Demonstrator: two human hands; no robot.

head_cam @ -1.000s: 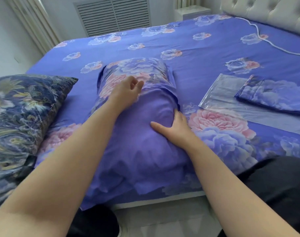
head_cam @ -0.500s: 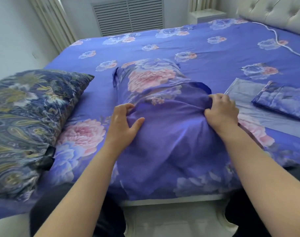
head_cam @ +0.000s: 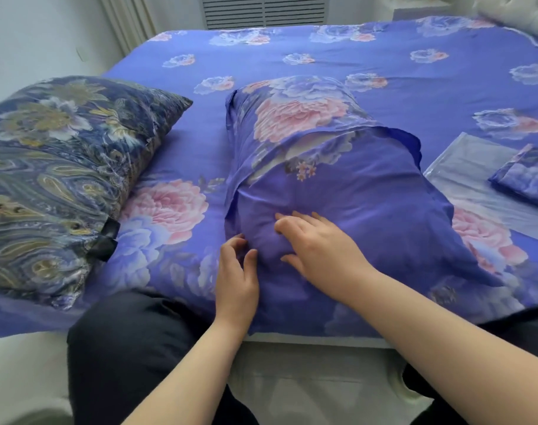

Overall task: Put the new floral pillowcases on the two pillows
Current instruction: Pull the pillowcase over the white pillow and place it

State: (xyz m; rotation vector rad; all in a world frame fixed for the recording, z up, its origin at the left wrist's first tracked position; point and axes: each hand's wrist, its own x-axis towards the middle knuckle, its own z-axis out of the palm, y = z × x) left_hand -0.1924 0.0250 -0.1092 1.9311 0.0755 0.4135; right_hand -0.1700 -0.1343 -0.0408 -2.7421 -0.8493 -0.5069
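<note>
Bed (head_cam: 369, 53): smooth blue floral sheet, under both hands.
Old pillow (head_cam: 56, 176): dark paisley, plump, left of left hand.
Pillow (head_cam: 338, 185): soft blue floral case, long axis running away from hands, loose open end nearest.
Folded case (head_cam: 528, 179): flat, right of right hand.
Right hand (head_cam: 320, 250): fingers spread, pressing pillow.
Left hand (head_cam: 235, 274): relaxed, fingertips touching case edge.

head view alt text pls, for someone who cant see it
Left hand and right hand press on a pillow in a purple floral pillowcase on a matching bed sheet; a dark blue paisley pillow lies left.
</note>
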